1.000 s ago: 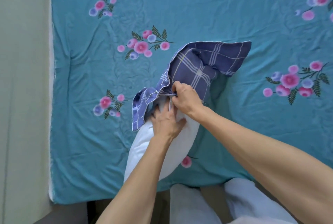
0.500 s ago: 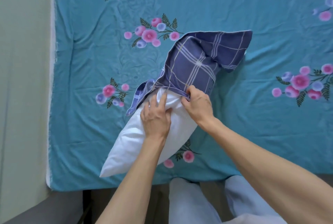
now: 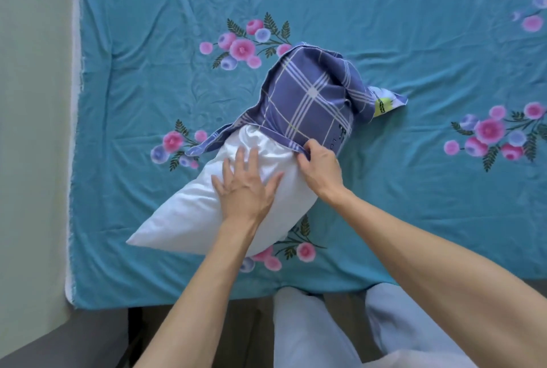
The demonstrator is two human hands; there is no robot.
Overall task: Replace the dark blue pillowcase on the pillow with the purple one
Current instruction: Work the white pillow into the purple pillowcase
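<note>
A white pillow [image 3: 189, 216] lies slantwise on the bed, its far end still inside the dark blue checked pillowcase [image 3: 310, 98]. The bare near half of the pillow points toward the bed's front left. My left hand [image 3: 244, 187] rests flat on the white pillow with fingers spread. My right hand [image 3: 321, 163] pinches the pillowcase's open hem at the pillow's right side. The loose far corner of the pillowcase, with a yellow-green label, droops to the right. No purple pillowcase is in view.
The bed wears a teal sheet with pink and blue flowers [image 3: 384, 27]. A pale wall [image 3: 32, 101] runs along the left edge of the bed. My legs in light trousers [image 3: 310, 329] stand against the bed's front edge.
The pillowcase has slid farther off, baring more white pillow. My left hand has flattened on the pillow. The pillowcase's upright far corner has flopped down to the right.
</note>
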